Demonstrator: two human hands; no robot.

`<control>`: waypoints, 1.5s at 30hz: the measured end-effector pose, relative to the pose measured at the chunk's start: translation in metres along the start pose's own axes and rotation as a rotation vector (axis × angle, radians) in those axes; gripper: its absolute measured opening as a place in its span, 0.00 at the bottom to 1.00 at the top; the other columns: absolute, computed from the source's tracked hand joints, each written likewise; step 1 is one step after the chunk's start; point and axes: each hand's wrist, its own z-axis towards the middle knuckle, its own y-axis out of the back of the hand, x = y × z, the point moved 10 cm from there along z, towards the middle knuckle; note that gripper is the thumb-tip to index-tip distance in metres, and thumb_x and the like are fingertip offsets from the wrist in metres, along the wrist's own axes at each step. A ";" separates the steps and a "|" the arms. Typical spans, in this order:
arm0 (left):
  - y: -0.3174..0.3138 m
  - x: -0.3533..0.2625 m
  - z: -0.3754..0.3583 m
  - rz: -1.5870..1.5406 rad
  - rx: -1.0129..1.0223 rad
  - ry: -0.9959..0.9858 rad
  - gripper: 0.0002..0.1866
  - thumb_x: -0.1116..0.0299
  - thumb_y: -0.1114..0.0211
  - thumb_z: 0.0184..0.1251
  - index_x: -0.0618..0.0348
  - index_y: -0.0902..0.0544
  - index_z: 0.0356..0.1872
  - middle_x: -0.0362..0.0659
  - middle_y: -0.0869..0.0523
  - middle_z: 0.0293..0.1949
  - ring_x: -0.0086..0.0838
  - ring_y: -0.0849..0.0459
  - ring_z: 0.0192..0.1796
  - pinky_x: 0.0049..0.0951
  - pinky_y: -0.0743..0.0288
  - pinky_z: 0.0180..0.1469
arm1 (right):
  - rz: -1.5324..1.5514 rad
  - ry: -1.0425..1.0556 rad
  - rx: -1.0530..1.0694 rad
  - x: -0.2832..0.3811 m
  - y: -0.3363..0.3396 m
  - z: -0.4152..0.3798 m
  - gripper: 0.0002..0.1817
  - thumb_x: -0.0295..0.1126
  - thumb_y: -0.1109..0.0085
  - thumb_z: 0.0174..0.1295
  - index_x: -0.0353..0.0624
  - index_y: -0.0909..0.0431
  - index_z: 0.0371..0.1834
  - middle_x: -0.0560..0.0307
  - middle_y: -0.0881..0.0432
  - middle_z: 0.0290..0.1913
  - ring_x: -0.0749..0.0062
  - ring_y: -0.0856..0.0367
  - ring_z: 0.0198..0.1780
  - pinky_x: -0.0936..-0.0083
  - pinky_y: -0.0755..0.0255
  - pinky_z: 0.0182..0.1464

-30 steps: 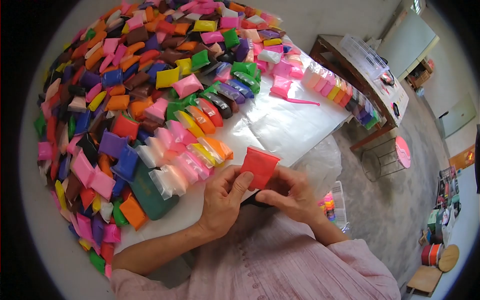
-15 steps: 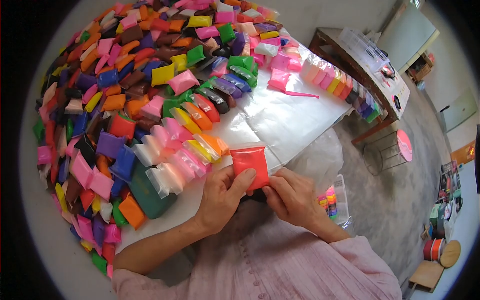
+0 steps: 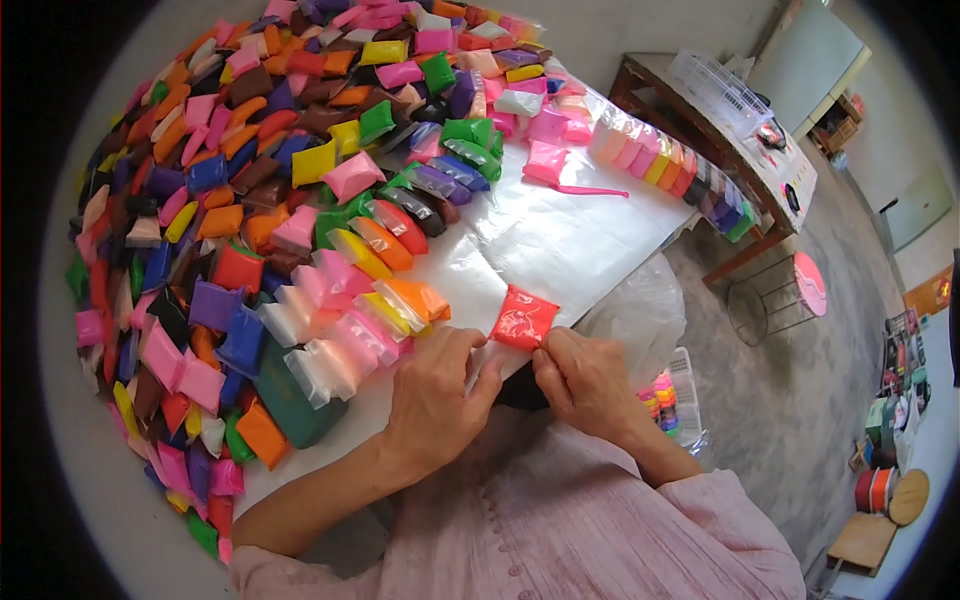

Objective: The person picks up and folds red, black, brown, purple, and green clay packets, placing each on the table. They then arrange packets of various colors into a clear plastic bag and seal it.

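Note:
A shiny red clay packet (image 3: 524,318) in clear wrap lies at the near edge of the white-covered table, in front of me. My right hand (image 3: 590,380) pinches its near right corner between thumb and fingers. At the near left corner is my left hand (image 3: 440,395), its index fingertip by the packet and its thumb held apart below. Left of the hands stands a row of packets in several colours, with pale peach packets (image 3: 325,370) nearest me. A dark green case (image 3: 295,395) lies partly under them.
A big heap of coloured packets (image 3: 250,190) covers the table's left and back. A pink tool (image 3: 592,191) lies farther back, near a line of packets (image 3: 660,165) along the edge. A clear plastic bag (image 3: 640,310) and white basket (image 3: 684,400) are at right, beyond them a stool (image 3: 808,284).
The red packet has gone from upright in both hands to lying flatter, slightly farther off. My left thumb has come off its face; my right hand keeps its corner.

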 end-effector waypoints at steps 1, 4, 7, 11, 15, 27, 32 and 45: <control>0.000 0.000 0.001 0.000 -0.002 -0.007 0.10 0.71 0.34 0.65 0.66 0.21 0.41 0.50 0.20 0.31 0.38 0.19 0.30 0.33 0.27 0.32 | 0.018 0.008 0.005 0.000 -0.001 0.000 0.07 0.25 0.45 0.61 0.39 0.31 0.26 0.49 0.29 0.22 0.52 0.26 0.23 0.61 0.35 0.26; 0.000 -0.002 0.003 -0.008 0.005 -0.027 0.07 0.72 0.36 0.66 0.65 0.21 0.40 0.50 0.21 0.31 0.42 0.20 0.31 0.36 0.27 0.33 | 0.066 0.041 0.022 0.001 -0.001 0.002 0.07 0.25 0.45 0.60 0.39 0.31 0.27 0.49 0.30 0.22 0.53 0.27 0.22 0.61 0.35 0.26; -0.002 -0.002 0.003 -0.025 0.020 -0.051 0.05 0.72 0.39 0.67 0.63 0.22 0.39 0.51 0.21 0.32 0.48 0.20 0.35 0.42 0.27 0.34 | 0.068 0.082 0.041 0.006 -0.001 0.005 0.07 0.26 0.44 0.60 0.40 0.31 0.27 0.51 0.28 0.23 0.55 0.26 0.22 0.62 0.34 0.26; 0.000 -0.006 0.002 -0.050 0.002 -0.108 0.04 0.76 0.38 0.66 0.64 0.22 0.38 0.51 0.22 0.30 0.44 0.21 0.31 0.38 0.29 0.32 | -0.029 0.114 0.042 0.007 0.001 0.004 0.07 0.28 0.42 0.58 0.41 0.30 0.28 0.52 0.27 0.24 0.58 0.23 0.23 0.64 0.32 0.26; 0.000 -0.011 0.000 -0.029 -0.011 -0.157 0.03 0.79 0.36 0.62 0.65 0.22 0.34 0.51 0.23 0.28 0.44 0.21 0.29 0.37 0.29 0.31 | -0.079 0.148 -0.018 0.008 0.001 0.001 0.08 0.29 0.40 0.57 0.42 0.30 0.25 0.53 0.29 0.23 0.60 0.25 0.22 0.65 0.33 0.25; 0.016 -0.035 -0.012 -0.042 -0.090 -0.332 0.06 0.81 0.35 0.57 0.63 0.22 0.34 0.45 0.25 0.26 0.38 0.24 0.24 0.35 0.30 0.25 | 0.208 0.147 -0.064 0.011 0.019 -0.017 0.05 0.28 0.40 0.58 0.39 0.24 0.32 0.57 0.24 0.27 0.68 0.23 0.25 0.73 0.31 0.27; 0.020 -0.037 -0.016 -0.184 -0.124 -0.410 0.10 0.82 0.36 0.59 0.65 0.20 0.42 0.46 0.21 0.30 0.37 0.20 0.28 0.33 0.28 0.27 | 1.211 -0.416 0.215 -0.017 -0.010 -0.016 0.28 0.33 0.39 0.63 0.34 0.30 0.65 0.57 0.21 0.48 0.82 0.25 0.40 0.81 0.30 0.40; 0.017 -0.009 -0.007 -0.268 -0.073 -0.036 0.07 0.77 0.38 0.65 0.66 0.21 0.43 0.51 0.20 0.33 0.42 0.19 0.33 0.35 0.25 0.34 | 1.185 -0.216 0.353 -0.015 -0.022 0.046 0.36 0.26 0.36 0.56 0.34 0.35 0.70 0.52 0.24 0.62 0.71 0.21 0.56 0.77 0.26 0.56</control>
